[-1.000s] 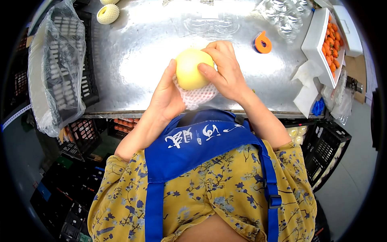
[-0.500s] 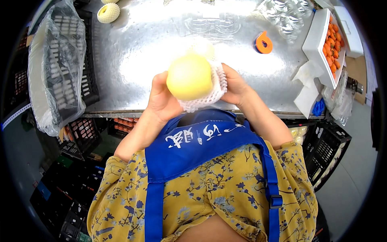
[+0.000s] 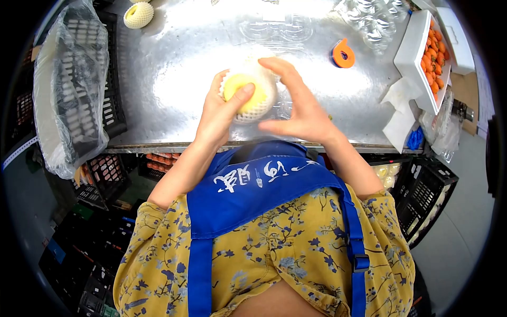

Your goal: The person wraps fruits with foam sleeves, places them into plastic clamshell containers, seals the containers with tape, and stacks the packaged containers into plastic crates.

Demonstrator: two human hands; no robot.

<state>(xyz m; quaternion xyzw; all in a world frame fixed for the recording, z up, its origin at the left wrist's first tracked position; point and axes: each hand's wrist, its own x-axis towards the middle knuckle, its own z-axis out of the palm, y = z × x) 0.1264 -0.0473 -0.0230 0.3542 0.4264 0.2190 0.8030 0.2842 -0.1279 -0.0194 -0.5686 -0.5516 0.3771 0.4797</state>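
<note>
A round yellow fruit (image 3: 258, 98) sits in a white foam net (image 3: 254, 113) over the near half of the metal table. The net wraps its sides and leaves a yellow patch bare on top. My left hand (image 3: 222, 108) grips it from the left, thumb pressed on the bare patch. On the right side, my right hand (image 3: 302, 111) is open, thumb and forefinger spread wide. Its fingertips lie close to the net; whether they touch cannot be made out. Part of a clear plastic tray (image 3: 283, 108) shows beside the fruit, between the hands.
An orange tape dispenser (image 3: 344, 56) lies to the right. Beyond it are clear plastic containers (image 3: 372, 24) and a white foam box (image 3: 409, 61) of small orange fruit. Netted fruit (image 3: 138, 15) sits at far left, above a plastic-covered black crate (image 3: 113, 79).
The foam net, earlier bunched at the fruit's right side, now surrounds it. My left thumb has moved onto the fruit's top. My right hand has let go and spread its fingers.
</note>
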